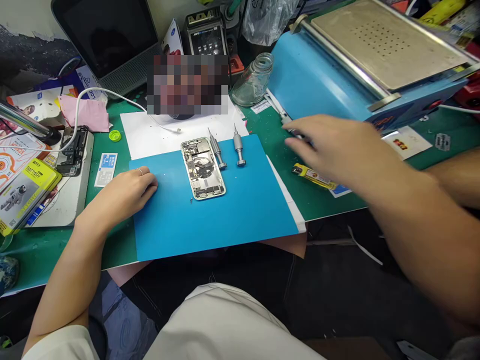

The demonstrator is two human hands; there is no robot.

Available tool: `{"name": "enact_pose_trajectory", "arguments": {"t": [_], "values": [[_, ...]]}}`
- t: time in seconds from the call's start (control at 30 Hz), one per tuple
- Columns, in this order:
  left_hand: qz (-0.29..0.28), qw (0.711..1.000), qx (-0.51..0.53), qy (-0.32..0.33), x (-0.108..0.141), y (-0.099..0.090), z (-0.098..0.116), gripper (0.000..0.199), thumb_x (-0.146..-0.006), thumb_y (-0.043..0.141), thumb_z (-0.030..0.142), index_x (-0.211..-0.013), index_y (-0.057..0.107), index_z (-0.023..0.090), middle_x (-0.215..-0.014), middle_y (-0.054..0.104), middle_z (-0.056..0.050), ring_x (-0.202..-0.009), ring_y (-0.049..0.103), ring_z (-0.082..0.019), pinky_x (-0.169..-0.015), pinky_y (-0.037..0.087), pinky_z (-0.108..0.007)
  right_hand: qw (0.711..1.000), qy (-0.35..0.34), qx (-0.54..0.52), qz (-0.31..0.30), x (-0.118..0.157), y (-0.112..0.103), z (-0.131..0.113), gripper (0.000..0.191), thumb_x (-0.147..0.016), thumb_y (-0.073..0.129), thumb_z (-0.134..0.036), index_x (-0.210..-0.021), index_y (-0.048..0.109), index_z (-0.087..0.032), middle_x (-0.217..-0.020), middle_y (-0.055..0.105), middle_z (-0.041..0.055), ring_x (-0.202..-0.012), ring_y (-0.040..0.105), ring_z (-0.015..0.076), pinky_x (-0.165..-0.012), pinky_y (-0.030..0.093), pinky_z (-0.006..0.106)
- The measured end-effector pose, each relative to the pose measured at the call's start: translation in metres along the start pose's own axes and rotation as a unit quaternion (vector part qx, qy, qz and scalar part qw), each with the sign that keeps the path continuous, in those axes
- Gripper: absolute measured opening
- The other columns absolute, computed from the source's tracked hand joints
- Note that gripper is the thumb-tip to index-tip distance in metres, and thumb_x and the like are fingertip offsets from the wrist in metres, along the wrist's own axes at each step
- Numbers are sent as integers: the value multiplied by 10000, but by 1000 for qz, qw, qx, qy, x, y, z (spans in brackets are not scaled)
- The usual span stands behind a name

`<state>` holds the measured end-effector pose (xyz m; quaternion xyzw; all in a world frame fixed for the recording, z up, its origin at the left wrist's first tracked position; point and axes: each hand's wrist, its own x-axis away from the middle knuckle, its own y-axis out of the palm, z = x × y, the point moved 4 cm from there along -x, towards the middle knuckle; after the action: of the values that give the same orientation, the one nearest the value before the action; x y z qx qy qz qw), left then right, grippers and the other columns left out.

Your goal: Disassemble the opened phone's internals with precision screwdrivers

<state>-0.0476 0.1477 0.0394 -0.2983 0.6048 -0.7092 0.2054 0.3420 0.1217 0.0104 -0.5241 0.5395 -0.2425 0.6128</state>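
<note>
- Head view, nearest first: the wearer's pale shirt [225, 325] fills the bottom, and beyond it a blue mat [217, 227] lies on the green table top [116, 250].
- Left hand [129, 192] rests at the mat's left edge, fingers curled inward (whether anything sits inside them, I cannot tell).
- Opened phone [204, 170], its inner parts showing, lies on the mat right of the left hand; a tiny dark speck [191, 200] (too small to name) is just beside its near end.
- Two grey screwdrivers lie right of the phone, tips pointing away: one [216, 150] close against its edge, the other [238, 145] a little apart.
- Right hand [322, 145], blurred, is off the mat's right side, thumb and fingers bent about a slim dark-and-grey object [287, 120]; I cannot tell how firmly they close.
- Narrow yellow item [313, 176] lies below that hand in the view.
- Farther back, a glass jar [252, 82] leans beside a blue machine [318, 75].
- Behind, at left, stands a dark screen [108, 40].
</note>
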Motion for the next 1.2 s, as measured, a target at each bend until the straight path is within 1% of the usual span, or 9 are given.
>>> {"name": "enact_pose_trajectory", "arguments": {"t": [0.13, 0.23, 0.43, 0.5, 0.63, 0.83, 0.97, 1.1, 1.2], "values": [[3, 1000, 24, 0, 1, 0, -3, 340, -1034, 379, 321, -988, 682, 172, -965, 676, -94, -772, 654, -235, -670, 495, -356, 1000, 12, 17, -21, 5, 14, 33, 238, -953, 630, -453, -914, 662, -221, -685, 621, 64, -645, 651, 236, -723, 606, 425], [2, 998, 62, -4, 0, -2, -4, 317, -1033, 396, 332, -981, 670, 182, -973, 679, -80, -781, 649, -222, -686, 490, -339, 998, 15, -58, -17, 10, 33, 36, 340, -930, 652, -509, -766, 585, -219, -584, 486, 53, -593, 592, 208, -743, 579, 387], [10, 987, 159, 18, -6, 0, 4, 280, -1051, 421, 361, -975, 638, 200, -986, 675, -56, -838, 645, -197, -730, 474, -297, 998, -25, 64, -1, 7, 33, 20, 181, -970, 558, -331, -914, 663, -194, -703, 543, 74, -498, 456, 159, -503, 452, 359], [15, 984, 176, 24, -8, 2, 7, 272, -1056, 430, 357, -978, 638, 200, -984, 671, -50, -829, 637, -185, -728, 463, -284, 997, -41, 61, -14, 4, 29, 13, 179, -978, 540, -315, -968, 675, -199, -766, 588, 85, -533, 497, 175, -468, 407, 359], [33, 978, 205, 23, -11, 6, 8, 258, -1053, 450, 356, -1001, 645, 195, -999, 667, -47, -839, 630, -178, -742, 457, -278, 998, -51, 5, -41, -2, 24, -5, 203, -1008, 521, -342, -980, 686, -226, -890, 656, 102, -747, 642, 248, -553, 488, 377], [55, 972, 230, 9, -13, 9, 7, 243, -1048, 462, 349, -1016, 647, 195, -1011, 668, -49, -861, 632, -184, -755, 459, -287, 997, -36, -18, -67, -6, 15, -31, 245, -1042, 461, -278, -1079, 681, -174, -1037, 671, 132, -874, 686, 272, -699, 586, 400], [64, 972, 227, 21, -11, 9, 11, 215, -1057, 462, 323, -1018, 634, 200, -1021, 664, -39, -855, 632, -177, -754, 455, -285, 995, -66, -30, -74, -1, 13, -44, 256, -1059, 435, -262, -1074, 675, -172, -1049, 682, 127, -930, 695, 262, -786, 599, 396], [56, 977, 203, 20, -9, 9, 10, 222, -1067, 437, 318, -1022, 619, 200, -1041, 662, -46, -860, 640, -187, -761, 463, -294, 990, -86, -65, -88, 4, 16, -47, 289, -1059, 467, -320, -1243, 632, -170, -1165, 699, 131, -1067, 680, 275, -914, 581, 418], [55, 983, 174, 11, -7, 9, 7, 237, -1075, 410, 325, -1029, 607, 203, -1057, 664, -55, -866, 643, -197, -763, 463, -302, 990, -86, -56, -102, 2, 20, -50, 415, -1043, 504, -395, -1381, 571, -164, -1208, 693, 141, -1100, 656, 297, -904, 567, 430]]}}
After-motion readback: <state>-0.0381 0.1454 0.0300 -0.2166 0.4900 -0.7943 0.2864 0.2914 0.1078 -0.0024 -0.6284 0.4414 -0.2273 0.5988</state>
